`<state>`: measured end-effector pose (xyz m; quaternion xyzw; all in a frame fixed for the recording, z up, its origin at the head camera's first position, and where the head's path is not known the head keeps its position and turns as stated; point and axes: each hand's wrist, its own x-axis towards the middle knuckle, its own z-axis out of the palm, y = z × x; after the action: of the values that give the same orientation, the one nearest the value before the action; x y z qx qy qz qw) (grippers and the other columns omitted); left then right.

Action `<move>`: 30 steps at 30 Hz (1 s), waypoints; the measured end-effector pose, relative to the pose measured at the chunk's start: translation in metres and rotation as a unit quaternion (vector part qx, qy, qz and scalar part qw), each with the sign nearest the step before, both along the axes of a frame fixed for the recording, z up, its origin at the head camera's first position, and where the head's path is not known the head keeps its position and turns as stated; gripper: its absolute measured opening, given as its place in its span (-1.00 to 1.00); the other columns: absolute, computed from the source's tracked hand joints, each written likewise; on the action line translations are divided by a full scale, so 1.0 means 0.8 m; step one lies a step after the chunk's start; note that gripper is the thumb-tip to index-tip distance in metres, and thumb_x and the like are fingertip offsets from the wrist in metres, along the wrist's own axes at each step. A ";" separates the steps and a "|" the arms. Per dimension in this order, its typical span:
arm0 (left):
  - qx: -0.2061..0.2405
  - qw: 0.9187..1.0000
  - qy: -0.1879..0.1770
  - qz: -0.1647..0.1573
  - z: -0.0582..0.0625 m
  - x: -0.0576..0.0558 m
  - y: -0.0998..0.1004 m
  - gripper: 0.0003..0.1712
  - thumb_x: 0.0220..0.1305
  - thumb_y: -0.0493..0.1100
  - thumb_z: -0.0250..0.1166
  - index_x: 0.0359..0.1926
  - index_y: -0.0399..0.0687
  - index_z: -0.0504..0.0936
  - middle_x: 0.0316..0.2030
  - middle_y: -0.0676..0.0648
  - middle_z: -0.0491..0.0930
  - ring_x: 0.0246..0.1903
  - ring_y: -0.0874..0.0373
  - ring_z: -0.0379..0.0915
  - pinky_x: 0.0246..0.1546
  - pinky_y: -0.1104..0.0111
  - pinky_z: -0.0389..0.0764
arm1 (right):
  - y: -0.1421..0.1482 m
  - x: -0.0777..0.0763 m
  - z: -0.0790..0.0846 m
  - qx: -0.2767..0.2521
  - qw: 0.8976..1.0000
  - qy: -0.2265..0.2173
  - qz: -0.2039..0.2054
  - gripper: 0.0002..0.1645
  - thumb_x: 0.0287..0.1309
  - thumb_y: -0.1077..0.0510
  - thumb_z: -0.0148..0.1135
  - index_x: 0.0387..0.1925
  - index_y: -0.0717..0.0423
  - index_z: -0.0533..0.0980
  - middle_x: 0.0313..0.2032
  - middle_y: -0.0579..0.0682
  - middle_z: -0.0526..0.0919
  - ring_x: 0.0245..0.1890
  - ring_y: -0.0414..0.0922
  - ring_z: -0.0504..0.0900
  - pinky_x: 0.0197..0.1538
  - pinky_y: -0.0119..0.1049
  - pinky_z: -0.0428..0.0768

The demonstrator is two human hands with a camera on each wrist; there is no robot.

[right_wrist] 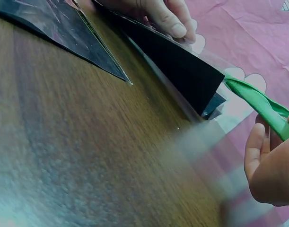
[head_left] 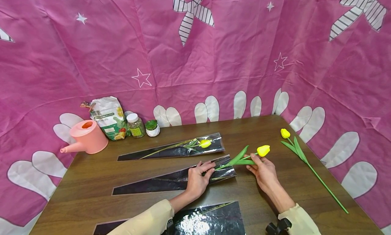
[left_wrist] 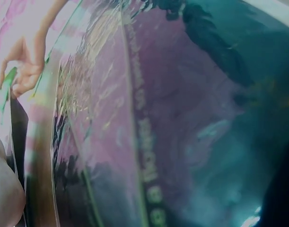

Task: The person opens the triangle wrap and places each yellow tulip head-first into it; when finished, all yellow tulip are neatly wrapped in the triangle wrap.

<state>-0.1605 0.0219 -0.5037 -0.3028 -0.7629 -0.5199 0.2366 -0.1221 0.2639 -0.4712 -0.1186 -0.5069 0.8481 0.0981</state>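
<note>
My right hand [head_left: 266, 172] pinches a yellow tulip [head_left: 263, 150] by its stem, close below the bloom. The tulip's stem and lower leaves enter the wide mouth of a black flower sleeve [head_left: 149, 186] with a clear front. My left hand [head_left: 198, 181] holds that sleeve near its mouth, thumb and fingers at the edge. In the right wrist view the sleeve's black back [right_wrist: 182, 71] tilts up off the table, and a green leaf [right_wrist: 258, 100] runs from its mouth to the right hand. The stem's lower end is hidden among reflections.
Behind lies another sleeve [head_left: 131, 157] with a tulip [head_left: 205, 144] inside. A third sleeve [head_left: 210, 219] lies in front, partly under the left forearm. One loose tulip [head_left: 320, 179] lies at right. A pink watering can [head_left: 91, 138], a bag [head_left: 108, 118], a jar [head_left: 136, 126] and a potted plant [head_left: 152, 128] stand back left.
</note>
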 end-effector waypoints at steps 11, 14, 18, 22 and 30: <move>0.009 1.000 0.010 -0.003 0.000 0.000 0.002 -0.76 0.00 -0.48 0.50 -0.25 -0.27 0.80 -0.28 -0.15 0.75 -0.14 0.02 0.71 0.06 -0.14 0.52 | -0.007 0.002 -0.004 -0.006 1.000 -0.009 0.006 -0.92 0.42 0.27 0.15 -0.12 0.14 0.43 -0.31 -0.06 0.76 -0.30 -0.23 0.73 -0.29 -0.41 0.63; 0.009 1.000 0.013 -0.001 0.000 0.000 0.002 -0.76 -0.01 -0.49 0.50 -0.25 -0.28 0.80 -0.29 -0.16 0.75 -0.16 0.02 0.71 0.05 -0.15 0.52 | -0.007 0.001 -0.004 0.000 1.000 -0.010 0.011 -0.79 0.41 0.28 0.16 -0.03 0.16 0.33 -0.30 -0.07 0.77 -0.29 -0.22 0.74 -0.29 -0.40 0.64; 0.008 1.000 0.013 0.000 0.000 0.000 0.002 -0.76 -0.01 -0.49 0.50 -0.25 -0.28 0.80 -0.29 -0.16 0.76 -0.17 0.02 0.72 0.05 -0.14 0.53 | -0.008 0.001 -0.004 0.009 1.000 -0.016 0.017 -0.74 0.40 0.29 0.18 -0.01 0.18 0.30 -0.31 -0.05 0.77 -0.30 -0.21 0.74 -0.28 -0.39 0.65; 0.009 1.000 0.013 -0.003 0.000 0.000 0.002 -0.77 -0.02 -0.49 0.51 -0.26 -0.28 0.80 -0.29 -0.15 0.76 -0.17 0.01 0.72 0.05 -0.13 0.53 | -0.009 0.001 -0.006 0.030 0.999 -0.017 0.012 -0.65 0.37 0.33 0.19 0.03 0.19 0.22 -0.33 -0.04 0.77 -0.34 -0.20 0.74 -0.30 -0.35 0.68; 0.006 1.000 0.017 0.003 -0.001 -0.001 0.003 -0.77 -0.02 -0.50 0.50 -0.28 -0.26 0.80 -0.30 -0.13 0.76 -0.19 0.03 0.72 0.04 -0.10 0.55 | -0.010 0.000 -0.015 0.095 0.995 0.006 -0.021 -0.50 0.28 0.42 0.23 0.05 0.07 0.18 -0.37 -0.06 0.76 -0.39 -0.17 0.75 -0.37 -0.26 0.71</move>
<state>-0.1616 0.0241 -0.5044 -0.3079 -0.7564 -0.5185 0.2534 -0.1223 0.2561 -0.4834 -0.1144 -0.5819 0.7948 0.1292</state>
